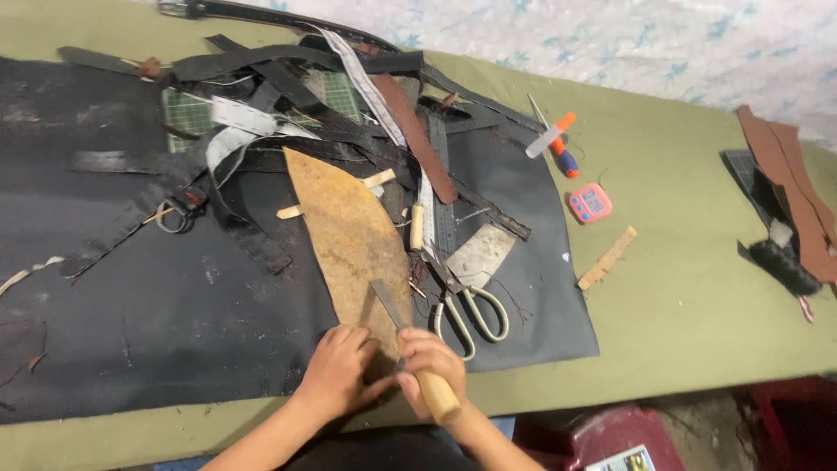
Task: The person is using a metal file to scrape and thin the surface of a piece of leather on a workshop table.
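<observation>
The person is cutting a piece of tan leather (349, 231) that is lying on a dark mat (174, 305) spread over the green-covered table (680, 288). The left hand (338, 366) is lying flat with fingers spread on the near tip of the leather, pressing it down, its grip holding nothing. The right hand (427, 362) is wrapping closed around the wooden handle of a knife (410, 349), whose blade is pointing away up the leather, its edge meeting the surface just beside the left fingers. By the look of it, the cut is only starting at the near end, and carrying it on would call for firm pressure from the holding hand and fingertips kept clear of the blade. Scissors (471, 305) are lying just right of the leather, with a pile of black straps (288, 78) and a steel ruler (427, 209) farther back. As for packages and labels, a small pink square timer (590, 202) is sitting on the table to the right, near a white tube with an orange cap (549, 135), and a printed colourful box corner (621, 460) is showing below the table edge; brown leather strips (793, 183) are lying at the far right.
</observation>
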